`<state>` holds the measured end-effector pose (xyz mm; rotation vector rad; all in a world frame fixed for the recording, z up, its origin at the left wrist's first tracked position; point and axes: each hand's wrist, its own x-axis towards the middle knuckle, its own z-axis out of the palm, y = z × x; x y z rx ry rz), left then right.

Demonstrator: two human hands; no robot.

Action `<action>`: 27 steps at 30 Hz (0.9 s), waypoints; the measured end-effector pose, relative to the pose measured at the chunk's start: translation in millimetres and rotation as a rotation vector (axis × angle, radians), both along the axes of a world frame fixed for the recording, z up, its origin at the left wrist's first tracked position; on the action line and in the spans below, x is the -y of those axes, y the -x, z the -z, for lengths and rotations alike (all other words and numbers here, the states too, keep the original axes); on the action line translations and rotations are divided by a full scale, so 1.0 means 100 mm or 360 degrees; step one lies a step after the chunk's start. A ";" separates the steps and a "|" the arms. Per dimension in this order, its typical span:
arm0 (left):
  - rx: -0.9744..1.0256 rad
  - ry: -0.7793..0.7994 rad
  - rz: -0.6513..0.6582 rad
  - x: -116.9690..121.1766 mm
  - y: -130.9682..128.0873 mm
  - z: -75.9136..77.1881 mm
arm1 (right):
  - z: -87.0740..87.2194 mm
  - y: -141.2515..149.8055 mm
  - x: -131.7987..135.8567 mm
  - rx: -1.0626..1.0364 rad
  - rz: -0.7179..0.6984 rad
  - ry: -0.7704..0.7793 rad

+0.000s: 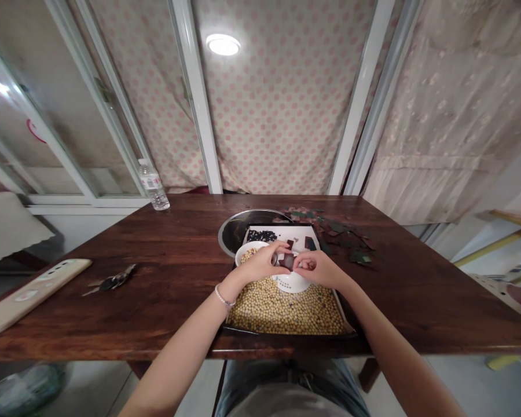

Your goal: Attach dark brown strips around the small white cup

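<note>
My left hand [260,263] and my right hand [323,269] meet above a tray [342,313]. Between them is a small, flat, dark brown piece [287,262], gripped by the fingers of both hands; its exact kind cannot be made out. Directly beneath sits a white bowl [293,284] with small print on its side, partly covered by my hands. A second white bowl [239,253], holding yellowish beans, is beside my left hand. Yellow soybeans [286,310] fill the near part of the tray. Black beans [263,236] lie in its far left corner, and a few dark pieces [309,243] at its far right.
Dark green and brown scraps [338,231] are scattered on the wooden table [178,243] beyond the tray. A round dark plate [232,231] lies partly under it. Leftward are keys [113,281], a long beige case [35,295] and a water bottle [154,185].
</note>
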<state>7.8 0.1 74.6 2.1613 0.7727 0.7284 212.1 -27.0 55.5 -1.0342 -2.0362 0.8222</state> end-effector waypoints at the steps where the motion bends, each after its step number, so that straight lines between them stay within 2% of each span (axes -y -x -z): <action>1: -0.0003 -0.0009 -0.0007 0.00 0.00 0.00 | -0.01 0.01 -0.01 -0.0008 0.0018 -0.0017; 6: -0.0030 -0.0047 -0.0034 -0.01 0.02 0.00 | -0.11 0.19 -0.13 -0.0037 0.0082 -0.0121; 11: -0.0065 -0.0059 -0.0089 -0.03 0.02 0.02 | -0.16 0.46 -0.28 -0.0002 0.0013 -0.0160; 14: -0.0054 -0.0055 -0.0073 -0.03 0.02 0.02 | -0.14 0.40 -0.28 -0.0017 0.0050 -0.0134; 17: -0.0028 -0.0048 -0.0052 -0.02 0.01 0.01 | -0.15 0.14 -0.23 -0.0032 0.0075 -0.0052; 19: -0.0021 -0.0033 -0.0046 -0.01 0.00 0.00 | -0.18 -0.05 -0.18 0.0006 -0.0010 0.0058; 22: -0.0014 -0.0014 -0.0044 -0.01 0.00 0.00 | -0.25 -0.22 -0.11 0.0111 -0.0263 0.0261; 25: -0.0005 -0.0010 -0.0044 -0.01 0.00 0.01 | -0.28 -0.21 -0.04 0.0249 -0.0516 0.0443; 27: -0.0001 -0.0011 -0.0042 0.00 0.01 0.01 | -0.26 -0.16 -0.01 0.0357 -0.0562 0.0475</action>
